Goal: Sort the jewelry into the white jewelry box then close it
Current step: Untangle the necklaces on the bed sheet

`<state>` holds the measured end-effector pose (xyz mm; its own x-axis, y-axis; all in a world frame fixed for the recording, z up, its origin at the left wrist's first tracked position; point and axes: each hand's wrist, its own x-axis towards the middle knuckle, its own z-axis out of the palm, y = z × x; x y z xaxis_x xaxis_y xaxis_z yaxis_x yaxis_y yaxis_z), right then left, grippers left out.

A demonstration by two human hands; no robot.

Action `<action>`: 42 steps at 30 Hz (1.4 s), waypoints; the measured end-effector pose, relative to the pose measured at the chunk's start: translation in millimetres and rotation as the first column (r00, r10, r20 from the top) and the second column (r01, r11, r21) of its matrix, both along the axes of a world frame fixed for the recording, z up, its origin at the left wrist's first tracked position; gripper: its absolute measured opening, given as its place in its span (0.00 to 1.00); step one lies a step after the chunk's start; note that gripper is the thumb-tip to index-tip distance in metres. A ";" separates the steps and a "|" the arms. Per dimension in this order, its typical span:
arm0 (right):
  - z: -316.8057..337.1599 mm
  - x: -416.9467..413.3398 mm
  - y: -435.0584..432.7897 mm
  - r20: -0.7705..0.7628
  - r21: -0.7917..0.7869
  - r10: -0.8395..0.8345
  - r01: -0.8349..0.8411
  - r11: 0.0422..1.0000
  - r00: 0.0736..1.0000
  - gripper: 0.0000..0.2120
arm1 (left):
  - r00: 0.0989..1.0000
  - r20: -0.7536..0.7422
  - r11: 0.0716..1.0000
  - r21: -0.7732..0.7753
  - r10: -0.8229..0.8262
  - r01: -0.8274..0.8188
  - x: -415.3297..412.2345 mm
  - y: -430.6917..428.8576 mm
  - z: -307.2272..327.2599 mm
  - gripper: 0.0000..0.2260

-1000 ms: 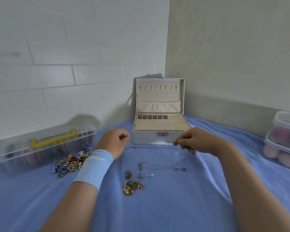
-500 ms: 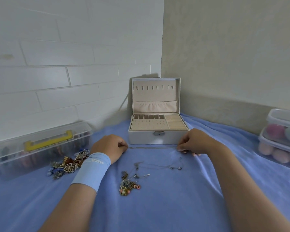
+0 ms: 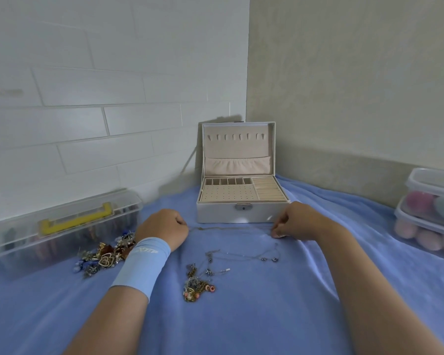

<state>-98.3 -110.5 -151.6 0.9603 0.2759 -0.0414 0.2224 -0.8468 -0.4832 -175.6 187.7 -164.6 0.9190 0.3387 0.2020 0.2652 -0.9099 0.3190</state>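
Along the left edge of the blue cloth lies a clear case with a yellow handle, and just in front of it a heap of brooches and charms. Next comes our left hand, fingers curled in, pinching one end of a thin chain. The chain runs almost straight across the cloth, just in front of the white jewelry box, which stands open near the far edge with its lid upright. Nearer to us lie a tangled cluster of beads and chains and a fine silver necklace. Our right hand, fingers curled too, pinches the chain's other end beside the box's front right corner. We judge the chain to be very light, limp and prone to kinking or snagging on the nap of the cloth. It is best held at both ends, as now, and kept gently taut; a hard pull could snap it or the clasp. The hooks in the lid look like its proper place. At the right edge are stacked clear tubs.
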 end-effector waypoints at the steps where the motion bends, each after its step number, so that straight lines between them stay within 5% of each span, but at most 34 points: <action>1: 0.2 -0.1 0.0 0.000 -0.003 0.000 0.000 1.000 1.000 0.01 | 1.000 -0.016 0.999 0.029 0.014 -0.014 0.1 -0.1 -0.6 0.11; 8: -1.1 3.1 -1.4 0.039 -0.013 -0.008 0.008 1.000 0.999 0.01 | 0.995 -0.098 0.993 0.118 -0.014 0.025 -3.0 -3.4 3.8 0.09; 13: -0.5 1.0 0.6 0.039 -0.066 0.013 -0.010 0.998 0.999 0.02 | 0.948 -0.023 0.948 0.013 -0.318 0.318 3.6 -10.5 -2.3 0.09; 21: 2.3 -4.1 6.9 0.168 -0.242 -0.028 0.068 0.968 0.985 0.04 | 0.958 -0.021 0.955 0.073 -0.287 0.288 5.3 -14.1 -3.8 0.07; 26: 13.9 -24.8 26.2 0.065 0.025 0.157 -0.159 0.987 0.985 0.01 | 0.938 0.097 0.943 0.035 -0.334 0.332 -7.0 -22.4 15.4 0.04; 30: 17.1 -43.0 41.0 -0.186 -0.060 0.316 -0.331 0.942 0.930 0.08 | 0.883 -0.133 0.893 -0.090 -0.450 0.442 -18.7 -37.1 21.2 0.05; 36: 17.7 -43.2 38.4 -0.214 -0.134 0.283 -0.315 0.940 0.935 0.04 | 0.841 -0.329 0.903 -0.144 -0.429 0.404 -21.9 -36.1 18.7 0.11; 42: 21.1 -43.2 36.2 -0.180 0.217 0.368 -0.328 0.919 0.912 0.04 | 0.850 -0.404 0.934 -0.034 -0.338 0.355 -22.2 -27.9 25.8 0.06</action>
<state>-141.6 -74.3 -130.5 0.7753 0.6127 -0.1532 0.3618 -0.6297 -0.6874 -197.8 159.8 -138.8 0.9801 -0.0173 -0.1977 0.0262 -0.9762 0.2153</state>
